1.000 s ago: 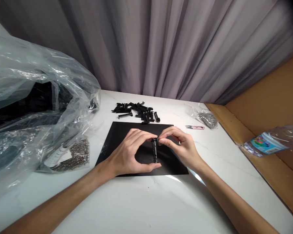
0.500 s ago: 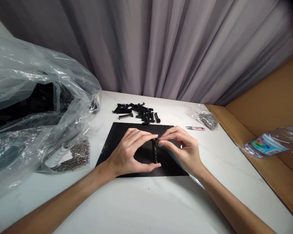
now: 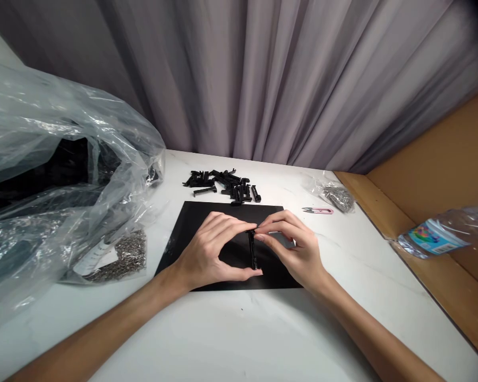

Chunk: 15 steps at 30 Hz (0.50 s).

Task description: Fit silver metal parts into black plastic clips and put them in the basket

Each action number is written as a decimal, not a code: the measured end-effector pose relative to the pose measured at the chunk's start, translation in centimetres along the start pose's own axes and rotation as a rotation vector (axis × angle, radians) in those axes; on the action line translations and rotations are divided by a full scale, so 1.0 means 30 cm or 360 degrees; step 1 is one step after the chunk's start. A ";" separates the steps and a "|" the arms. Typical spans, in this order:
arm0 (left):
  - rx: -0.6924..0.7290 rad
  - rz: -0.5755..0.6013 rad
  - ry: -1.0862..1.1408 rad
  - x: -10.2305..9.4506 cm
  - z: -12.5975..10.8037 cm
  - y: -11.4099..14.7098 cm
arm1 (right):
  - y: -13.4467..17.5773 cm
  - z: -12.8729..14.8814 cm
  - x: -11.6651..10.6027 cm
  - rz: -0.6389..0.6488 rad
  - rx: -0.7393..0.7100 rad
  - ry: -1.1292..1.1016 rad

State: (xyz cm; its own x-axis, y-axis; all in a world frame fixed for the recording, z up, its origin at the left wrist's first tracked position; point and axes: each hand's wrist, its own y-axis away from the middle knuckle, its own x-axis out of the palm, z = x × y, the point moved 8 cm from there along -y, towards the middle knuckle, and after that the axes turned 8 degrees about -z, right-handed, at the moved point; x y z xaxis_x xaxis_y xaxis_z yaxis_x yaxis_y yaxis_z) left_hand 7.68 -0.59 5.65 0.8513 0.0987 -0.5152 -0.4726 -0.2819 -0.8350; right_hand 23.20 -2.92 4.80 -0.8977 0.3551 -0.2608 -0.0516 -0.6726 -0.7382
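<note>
My left hand [image 3: 211, 250] grips a slim black plastic part [image 3: 252, 250] by its two ends, thumb at the near end and fingers at the far end. The part is held over a black mat [image 3: 231, 278]. At the part's far end, the fingertips of my right hand [image 3: 297, 245] are pinched together and pressed against its right side. Whatever lies between those fingertips is hidden. Beyond the mat lies a loose pile of similar black plastic parts [image 3: 236, 187].
A large clear plastic bag [image 3: 119, 114] with black contents fills the left, beside a bag of small metal pieces [image 3: 131, 257]. On the right are pink-handled thread snips [image 3: 318, 210], another bag of small pieces [image 3: 338, 198], a plastic bottle [image 3: 434, 237] and cardboard [image 3: 434, 154].
My right fingertips have moved slightly left onto the far end of the black part. Small silvery bits seen at them before are now hidden. My left hand keeps its grip.
</note>
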 end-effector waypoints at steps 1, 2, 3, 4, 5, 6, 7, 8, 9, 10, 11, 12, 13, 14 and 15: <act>-0.0003 0.0002 0.0005 0.000 0.000 0.000 | -0.001 0.000 -0.001 0.0006 0.0003 -0.0008; -0.0007 0.0007 0.0009 0.001 0.000 0.001 | -0.001 0.001 -0.002 0.0006 0.0004 -0.0016; -0.0007 0.0010 0.0015 0.002 0.000 0.002 | -0.001 0.001 -0.002 0.0001 0.0006 -0.0022; -0.0004 0.0011 0.0020 0.003 0.000 0.004 | -0.001 0.000 -0.003 -0.0006 0.0011 -0.0025; 0.0000 0.0010 0.0021 0.004 0.000 0.007 | 0.000 -0.001 -0.002 -0.0012 0.0018 -0.0027; 0.0004 0.0002 0.0021 0.004 0.000 0.009 | 0.001 -0.002 0.000 -0.0013 0.0031 -0.0030; 0.0007 -0.0004 0.0020 0.003 0.001 0.011 | 0.003 -0.005 0.002 -0.0013 0.0053 -0.0037; 0.0009 -0.0012 0.0021 0.003 0.001 0.012 | 0.004 -0.008 0.005 -0.0013 0.0084 -0.0051; 0.0008 -0.0019 0.0023 0.002 0.002 0.013 | 0.005 -0.013 0.006 -0.0014 0.0125 -0.0071; 0.0006 -0.0021 0.0026 0.002 0.004 0.014 | 0.005 -0.019 0.006 -0.0018 0.0170 -0.0090; 0.0004 -0.0020 0.0029 0.003 0.004 0.014 | 0.005 -0.024 0.006 -0.0023 0.0211 -0.0108; 0.0002 -0.0019 0.0033 0.003 0.005 0.014 | 0.006 -0.030 0.004 -0.0028 0.0246 -0.0122; 0.0002 -0.0018 0.0038 0.004 0.004 0.014 | 0.005 -0.036 0.004 -0.0027 0.0270 -0.0136; 0.0004 -0.0022 0.0044 0.004 0.003 0.014 | 0.005 -0.041 0.003 -0.0023 0.0289 -0.0150; 0.0007 -0.0027 0.0048 0.003 0.002 0.014 | 0.005 -0.047 0.004 -0.0013 0.0305 -0.0171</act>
State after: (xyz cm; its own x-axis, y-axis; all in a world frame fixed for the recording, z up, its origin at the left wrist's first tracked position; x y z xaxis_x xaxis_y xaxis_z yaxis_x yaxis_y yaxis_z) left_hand 7.57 -0.65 5.24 0.8657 0.0746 -0.4949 -0.4589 -0.2762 -0.8444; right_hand 23.70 -2.06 3.78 -0.9378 0.2969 -0.1799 -0.1322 -0.7847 -0.6056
